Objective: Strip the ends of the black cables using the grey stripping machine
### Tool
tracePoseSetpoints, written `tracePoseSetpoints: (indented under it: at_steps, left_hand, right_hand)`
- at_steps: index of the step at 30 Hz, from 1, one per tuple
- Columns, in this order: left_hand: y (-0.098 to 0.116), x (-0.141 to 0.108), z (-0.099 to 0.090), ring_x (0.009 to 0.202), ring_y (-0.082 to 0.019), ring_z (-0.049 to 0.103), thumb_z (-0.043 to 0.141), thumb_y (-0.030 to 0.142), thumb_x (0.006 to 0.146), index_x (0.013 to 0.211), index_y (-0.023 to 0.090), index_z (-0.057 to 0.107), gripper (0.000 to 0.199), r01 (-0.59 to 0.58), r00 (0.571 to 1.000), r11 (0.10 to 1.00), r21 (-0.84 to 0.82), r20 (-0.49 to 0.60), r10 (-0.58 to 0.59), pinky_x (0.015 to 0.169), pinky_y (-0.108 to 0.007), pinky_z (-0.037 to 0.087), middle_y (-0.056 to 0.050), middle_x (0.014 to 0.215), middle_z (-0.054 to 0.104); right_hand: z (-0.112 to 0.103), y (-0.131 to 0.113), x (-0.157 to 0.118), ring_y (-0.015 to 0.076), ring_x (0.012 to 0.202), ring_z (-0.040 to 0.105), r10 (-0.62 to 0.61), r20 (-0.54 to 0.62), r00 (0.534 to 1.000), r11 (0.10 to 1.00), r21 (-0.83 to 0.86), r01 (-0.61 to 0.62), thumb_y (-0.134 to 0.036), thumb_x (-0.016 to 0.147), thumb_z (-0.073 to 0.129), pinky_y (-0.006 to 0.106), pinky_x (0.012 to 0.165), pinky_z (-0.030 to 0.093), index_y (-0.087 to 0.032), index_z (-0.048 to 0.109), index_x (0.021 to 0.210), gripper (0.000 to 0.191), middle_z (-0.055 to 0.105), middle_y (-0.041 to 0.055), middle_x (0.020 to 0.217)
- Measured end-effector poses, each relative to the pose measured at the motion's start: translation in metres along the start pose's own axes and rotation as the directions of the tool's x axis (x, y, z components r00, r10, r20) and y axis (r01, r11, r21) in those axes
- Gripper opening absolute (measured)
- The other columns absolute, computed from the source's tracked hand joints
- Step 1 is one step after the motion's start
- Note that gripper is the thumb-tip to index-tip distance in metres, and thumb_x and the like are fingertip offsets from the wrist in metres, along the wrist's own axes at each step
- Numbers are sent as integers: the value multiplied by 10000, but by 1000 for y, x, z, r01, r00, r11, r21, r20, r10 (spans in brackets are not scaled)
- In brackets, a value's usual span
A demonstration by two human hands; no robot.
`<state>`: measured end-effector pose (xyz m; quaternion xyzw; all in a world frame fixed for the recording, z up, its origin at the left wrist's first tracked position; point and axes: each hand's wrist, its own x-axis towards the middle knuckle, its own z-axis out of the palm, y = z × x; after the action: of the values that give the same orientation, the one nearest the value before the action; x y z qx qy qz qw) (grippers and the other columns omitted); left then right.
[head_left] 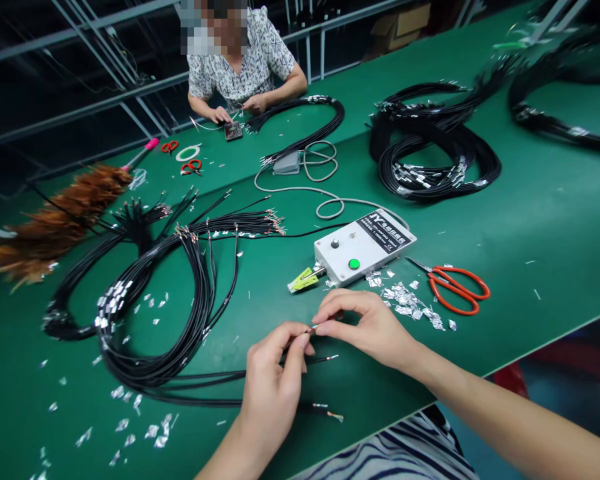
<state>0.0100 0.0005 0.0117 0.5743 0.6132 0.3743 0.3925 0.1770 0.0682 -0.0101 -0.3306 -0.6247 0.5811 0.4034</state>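
Reddish wire end (313,329), pinched between both hands (275,373) (370,328), above green tabletop (530,227).

The cables (117,357) have smooth, plastic-looking jackets with a low sheen, and the foil scraps (405,301) are bright, crinkled and metallic. The table (530,220) has a smooth surface (rubbery-looking, softly glossy), and the control box (364,248) looks smooth and satiny. The scissors (453,287) pair metal blades with glossy, plastic-looking handles, while the feather duster (77,210) is rough and matt.

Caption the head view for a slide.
Left hand and right hand pinch a cable's exposed wires near a white box, orange-handled scissors and foil scraps on a green table.
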Motion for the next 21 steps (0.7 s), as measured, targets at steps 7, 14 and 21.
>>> tracePoseSetpoints:
  at_steps: [7, 14, 21]
  left_hand:
    - [-3, -3, -1, 493, -90, 490, 426, 326, 980, 810, 175, 597, 284, 49, 998, 999, -21, 39, -48, 520, -225, 396, 10, 643, 591]
    - [-11, -1, 4, 528, -103, 506, 488, 305, 949, 910, 195, 605, 166, 24, 993, 1000, -14, -112, -26, 498, -213, 403, 20, 660, 580]
    - [-16, 0, 8, 506, -88, 450, 460, 330, 974, 1014, 205, 598, 191, 66, 995, 985, -158, -57, -76, 475, -200, 373, 35, 639, 537]
  right_hand:
    - [12, 9, 2, 126, 637, 596, 224, -37, 974, 953, 215, -211, -296, 726, 779, 249, 607, 459, -177, 716, 743, 136, 683, 7, 720]
    - [32, 2, -3, 124, 638, 576, 205, -151, 967, 972, 144, -184, -324, 777, 714, 257, 605, 435, -172, 671, 716, 170, 650, 6, 710]
    - [32, 6, -5, 114, 559, 538, 364, 42, 930, 864, 357, -354, -460, 724, 774, 245, 553, 420, -166, 620, 747, 333, 610, -12, 614]
